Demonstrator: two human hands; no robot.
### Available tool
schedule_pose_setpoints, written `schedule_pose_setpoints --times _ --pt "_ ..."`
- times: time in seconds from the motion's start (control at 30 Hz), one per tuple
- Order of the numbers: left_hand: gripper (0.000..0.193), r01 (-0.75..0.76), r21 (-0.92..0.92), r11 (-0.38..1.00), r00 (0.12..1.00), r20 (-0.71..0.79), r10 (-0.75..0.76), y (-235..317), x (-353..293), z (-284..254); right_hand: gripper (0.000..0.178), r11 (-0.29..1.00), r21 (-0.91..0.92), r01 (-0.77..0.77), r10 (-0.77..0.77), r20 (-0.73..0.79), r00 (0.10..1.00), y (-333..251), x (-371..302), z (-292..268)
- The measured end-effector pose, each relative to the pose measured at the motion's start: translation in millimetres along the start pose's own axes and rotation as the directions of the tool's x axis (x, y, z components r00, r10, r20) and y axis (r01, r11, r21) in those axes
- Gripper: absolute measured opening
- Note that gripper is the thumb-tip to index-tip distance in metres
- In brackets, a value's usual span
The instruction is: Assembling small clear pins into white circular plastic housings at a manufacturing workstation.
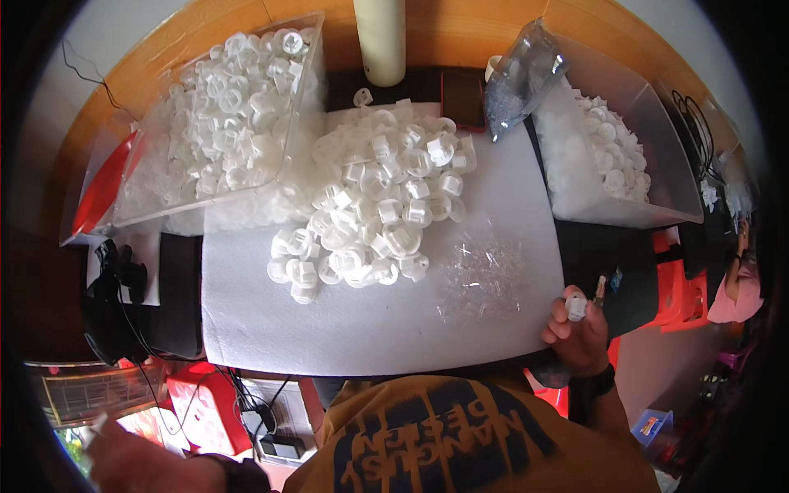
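White pieces (390, 211) on pale mat (353, 329) — wood panelling (460, 41) behind

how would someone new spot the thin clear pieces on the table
Find the big pale sheet covering the middle of the table. On its right half, between the heap of white plastic parts and the right hand holding a small white part, lies a loose scatter of thin clear pieces. They are see-through and sliver-like, unlike the chunky white parts beside them.
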State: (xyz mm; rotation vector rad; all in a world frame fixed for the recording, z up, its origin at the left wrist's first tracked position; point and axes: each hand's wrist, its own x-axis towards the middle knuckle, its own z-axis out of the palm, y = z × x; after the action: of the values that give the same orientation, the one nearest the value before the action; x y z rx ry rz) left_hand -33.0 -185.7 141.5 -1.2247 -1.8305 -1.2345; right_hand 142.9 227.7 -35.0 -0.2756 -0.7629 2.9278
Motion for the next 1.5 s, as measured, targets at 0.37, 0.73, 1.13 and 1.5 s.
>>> schedule_pose_setpoints --times 0.37,0.73,1.13,1.5 --pt "0.024 0.262 0.165 0.951 0.726 0.616 -0.307 -12 -67 179 0.037 0.998 0.034 -0.046 0.044 0.076 0.996 -2 1 -5" --pt "0.034 0.234 0.266 0.935 0.693 0.629 -0.352 -25 -38 221 0.041 0.987 0.079 -0.137 0.135 0.022 0.991 -9 -2 0" --pt "0.032 0.163 0.251 0.954 0.663 0.688 -0.294 -33 -3 233 0.04 0.976 0.124 -0.177 0.177 0.011 0.984 -11 0 0" --pt "0.029 0.011 0.286 0.958 0.621 0.749 -0.231 -37 13 274 0.035 0.971 0.138 -0.195 0.191 0.039 0.981 -13 1 3"
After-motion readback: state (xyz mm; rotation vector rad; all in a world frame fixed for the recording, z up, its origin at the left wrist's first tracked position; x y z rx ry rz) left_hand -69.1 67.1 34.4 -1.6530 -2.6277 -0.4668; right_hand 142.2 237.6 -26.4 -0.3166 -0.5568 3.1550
